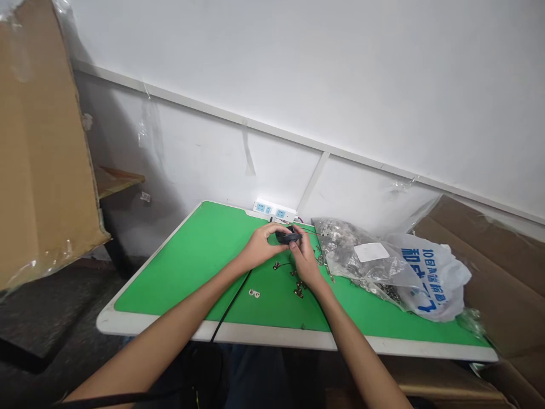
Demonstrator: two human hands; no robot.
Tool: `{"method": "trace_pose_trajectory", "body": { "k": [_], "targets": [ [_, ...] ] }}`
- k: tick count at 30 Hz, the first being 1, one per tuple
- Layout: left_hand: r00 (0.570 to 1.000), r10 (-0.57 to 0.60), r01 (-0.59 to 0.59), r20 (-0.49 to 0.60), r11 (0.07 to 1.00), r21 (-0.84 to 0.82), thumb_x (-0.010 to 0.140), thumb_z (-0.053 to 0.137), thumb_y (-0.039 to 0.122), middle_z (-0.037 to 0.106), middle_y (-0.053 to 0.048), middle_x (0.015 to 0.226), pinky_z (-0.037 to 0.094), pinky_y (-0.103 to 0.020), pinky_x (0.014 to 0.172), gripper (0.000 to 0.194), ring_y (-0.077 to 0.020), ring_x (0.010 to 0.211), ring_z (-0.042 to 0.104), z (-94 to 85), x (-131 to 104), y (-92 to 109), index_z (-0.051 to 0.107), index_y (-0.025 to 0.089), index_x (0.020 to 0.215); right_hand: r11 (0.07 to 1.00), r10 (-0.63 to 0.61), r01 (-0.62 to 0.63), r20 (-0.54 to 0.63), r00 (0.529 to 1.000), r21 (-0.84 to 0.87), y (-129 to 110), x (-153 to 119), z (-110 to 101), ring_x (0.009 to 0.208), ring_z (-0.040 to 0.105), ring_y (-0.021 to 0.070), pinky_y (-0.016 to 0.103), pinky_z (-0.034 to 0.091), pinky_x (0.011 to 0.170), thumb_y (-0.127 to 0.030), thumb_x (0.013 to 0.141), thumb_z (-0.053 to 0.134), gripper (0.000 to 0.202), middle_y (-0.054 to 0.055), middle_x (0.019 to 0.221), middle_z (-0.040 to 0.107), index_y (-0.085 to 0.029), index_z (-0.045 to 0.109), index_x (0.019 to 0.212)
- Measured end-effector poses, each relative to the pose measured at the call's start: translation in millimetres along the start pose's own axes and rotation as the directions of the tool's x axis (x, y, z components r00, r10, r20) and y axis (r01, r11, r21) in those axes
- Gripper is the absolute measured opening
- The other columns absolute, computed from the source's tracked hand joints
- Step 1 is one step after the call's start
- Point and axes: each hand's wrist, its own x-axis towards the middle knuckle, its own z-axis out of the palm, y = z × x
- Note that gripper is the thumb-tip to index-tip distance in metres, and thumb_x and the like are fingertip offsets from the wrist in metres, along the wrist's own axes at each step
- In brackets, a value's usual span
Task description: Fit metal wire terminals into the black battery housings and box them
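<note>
Over the middle of the green tabletop, a small black part [286, 236] is held between both hands. My left hand [263, 244] grips its left side, thumb below and fingers above. My right hand [303, 253] has its fingers closed on the right side of the same part. Thin wires come out near the right fingers. Several small metal pieces [298, 291] lie under and beside my right hand. Two small white pieces [254, 293] rest on the green surface nearer the front edge. A black cable [232, 304] runs from below my left hand over the table's front edge.
A white power strip [275, 211] stands at the table's back edge by the wall. Clear bags of metal parts [353, 250] and a white plastic bag [438, 278] cover the right side. Large cardboard [42, 142] rises at the left; more cardboard [489, 255] stands at the right.
</note>
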Motion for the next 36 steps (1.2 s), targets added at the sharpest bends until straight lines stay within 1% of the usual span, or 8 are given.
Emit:
{"method": "trace_pose_trajectory", "body": {
  "k": [3,9,12,17,20,24,29,36],
  "targets": [
    [1.0,0.003,-0.003,0.007,1.0,-0.029,0.08,0.082,0.02,0.079,-0.007,0.114,0.058,-0.045,0.103,0.026,-0.0245,0.11,0.073,0.4,0,0,0.078,0.021,0.105,0.997,0.026,-0.024,-0.026,0.999,0.078,-2,1,1,0.146,0.053,0.0325,0.052,0.043,0.123,-0.071,0.094,0.059,0.071,0.014,0.152,0.059,-0.023,0.051,0.146],
    [1.0,-0.001,0.001,0.009,0.997,-0.074,0.081,0.083,0.024,0.077,-0.01,0.128,0.054,-0.051,0.112,0.031,-0.0275,0.121,0.071,1.4,-1,-6,0.079,0.022,0.111,0.968,0.09,-0.067,-0.087,0.992,0.243,-2,2,5,0.145,0.054,0.0314,0.05,0.045,0.121,-0.065,0.089,0.07,0.069,0.013,0.152,0.059,-0.024,0.054,0.142],
    [0.999,0.048,-0.049,-0.015,0.997,-0.056,0.082,0.083,0.024,0.077,-0.01,0.124,0.056,-0.049,0.109,0.03,-0.0258,0.118,0.072,2.0,-1,-5,0.077,0.021,0.112,0.956,0.104,-0.069,-0.11,0.989,0.284,-2,3,6,0.145,0.054,0.0311,0.05,0.046,0.121,-0.061,0.088,0.073,0.065,0.012,0.15,0.06,-0.024,0.055,0.139],
    [0.991,0.114,-0.111,-0.068,0.993,0.044,0.08,0.084,0.022,0.078,-0.008,0.115,0.057,-0.047,0.104,0.026,-0.0241,0.111,0.073,1.4,-1,-3,0.075,0.022,0.104,0.953,0.093,-0.052,-0.127,0.987,0.3,-2,3,6,0.143,0.055,0.0295,0.049,0.047,0.12,-0.058,0.087,0.075,0.063,0.012,0.148,0.062,-0.025,0.056,0.137],
    [0.992,0.092,-0.088,-0.091,0.995,0.047,0.078,0.087,0.024,0.079,-0.008,0.114,0.057,-0.047,0.104,0.026,-0.0248,0.11,0.074,1.2,-1,-7,0.077,0.022,0.102,0.95,0.099,-0.053,-0.136,0.986,0.307,-3,4,6,0.143,0.055,0.0298,0.049,0.048,0.119,-0.061,0.085,0.076,0.065,0.012,0.149,0.062,-0.025,0.057,0.136],
    [0.993,0.021,-0.024,-0.113,0.999,-0.026,0.075,0.088,0.024,0.08,-0.009,0.117,0.057,-0.046,0.107,0.028,-0.0258,0.112,0.075,1.3,1,-12,0.08,0.02,0.101,0.937,0.115,-0.074,-0.103,0.988,0.34,-4,5,5,0.142,0.057,0.0303,0.05,0.049,0.119,-0.063,0.082,0.079,0.068,0.011,0.153,0.06,-0.026,0.06,0.135],
    [0.995,-0.023,0.018,-0.094,0.998,-0.054,0.074,0.09,0.027,0.082,-0.008,0.113,0.058,-0.045,0.104,0.029,-0.0265,0.109,0.076,1.4,0,-9,0.081,0.021,0.101,0.909,0.141,-0.1,-0.073,0.987,0.405,-4,4,3,0.141,0.058,0.0306,0.052,0.048,0.12,-0.058,0.081,0.083,0.068,0.011,0.158,0.057,-0.027,0.061,0.138],
    [0.995,0.0,-0.003,-0.103,0.999,-0.035,0.074,0.091,0.029,0.082,-0.008,0.11,0.059,-0.043,0.102,0.03,-0.0262,0.106,0.077,0.9,0,-5,0.082,0.02,0.101,0.861,0.177,-0.13,-0.051,0.983,0.492,-7,5,1,0.145,0.055,0.0299,0.052,0.046,0.122,-0.05,0.079,0.088,0.063,0.01,0.158,0.056,-0.029,0.064,0.133]
  ]
}}
